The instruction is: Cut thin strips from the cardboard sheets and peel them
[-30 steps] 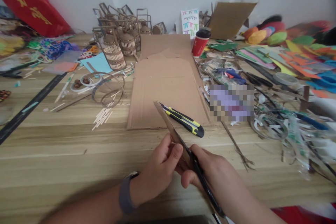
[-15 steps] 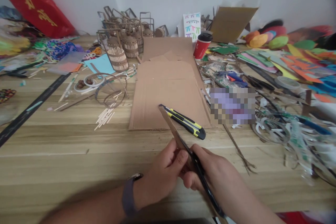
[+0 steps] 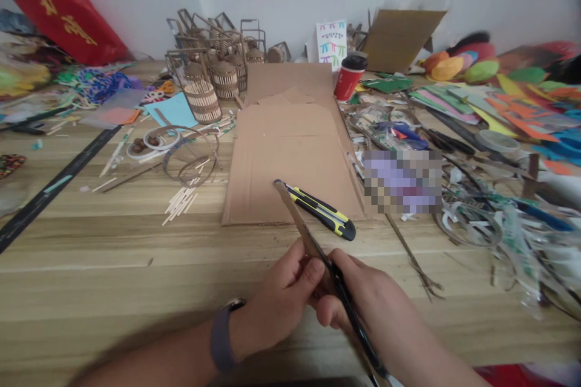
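My left hand (image 3: 281, 296) pinches a narrow strip of brown cardboard (image 3: 295, 217) that sticks up and away from me. My right hand (image 3: 367, 302) is closed around black-handled scissors (image 3: 349, 314), whose blades run along the strip. Both hands hover over the wooden table (image 3: 113, 266) near its front edge. Just beyond the strip's tip, a black-and-yellow utility knife (image 3: 322, 211) lies on a flat sheet of cardboard (image 3: 290, 151).
Several small cardboard lanterns (image 3: 204, 97) stand at the back left. A red paper cup (image 3: 347, 78) sits behind the sheet. Coloured paper scraps (image 3: 512, 109) and plastic offcuts (image 3: 499, 224) cover the right side. Wooden sticks (image 3: 179, 202) and a black ruler (image 3: 49, 187) lie at the left.
The view shifted slightly. Both hands and the strip have stayed almost where they were.
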Tool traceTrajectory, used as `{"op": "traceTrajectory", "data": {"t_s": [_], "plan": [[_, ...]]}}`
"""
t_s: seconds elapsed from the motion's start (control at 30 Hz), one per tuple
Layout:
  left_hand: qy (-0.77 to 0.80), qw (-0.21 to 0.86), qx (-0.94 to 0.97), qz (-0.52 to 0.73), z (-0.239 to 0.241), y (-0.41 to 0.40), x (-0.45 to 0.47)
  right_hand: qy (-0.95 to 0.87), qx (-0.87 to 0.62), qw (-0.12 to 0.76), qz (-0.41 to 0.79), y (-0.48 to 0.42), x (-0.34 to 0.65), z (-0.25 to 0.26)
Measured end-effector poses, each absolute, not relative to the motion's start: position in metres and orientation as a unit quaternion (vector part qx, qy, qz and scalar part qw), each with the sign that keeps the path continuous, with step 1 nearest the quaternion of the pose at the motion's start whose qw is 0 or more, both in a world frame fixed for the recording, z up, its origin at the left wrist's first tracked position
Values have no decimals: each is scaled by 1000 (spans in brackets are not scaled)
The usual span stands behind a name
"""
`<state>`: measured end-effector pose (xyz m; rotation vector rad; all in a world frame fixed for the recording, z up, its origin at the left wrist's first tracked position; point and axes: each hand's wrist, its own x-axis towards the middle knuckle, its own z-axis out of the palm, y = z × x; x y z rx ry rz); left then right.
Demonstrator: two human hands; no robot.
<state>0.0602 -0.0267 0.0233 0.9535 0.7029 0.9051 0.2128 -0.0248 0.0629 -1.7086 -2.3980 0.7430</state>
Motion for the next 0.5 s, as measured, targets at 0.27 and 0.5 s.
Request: {"op": "traceTrajectory", "data": {"t_s": [0.27, 0.5], "plan": [[369, 705, 416, 440, 31, -12, 52, -802, -541, 64, 245, -31, 221, 58], [331, 737, 352, 472, 32, -9, 57, -804, -542, 65, 236, -30, 219, 62]]}}
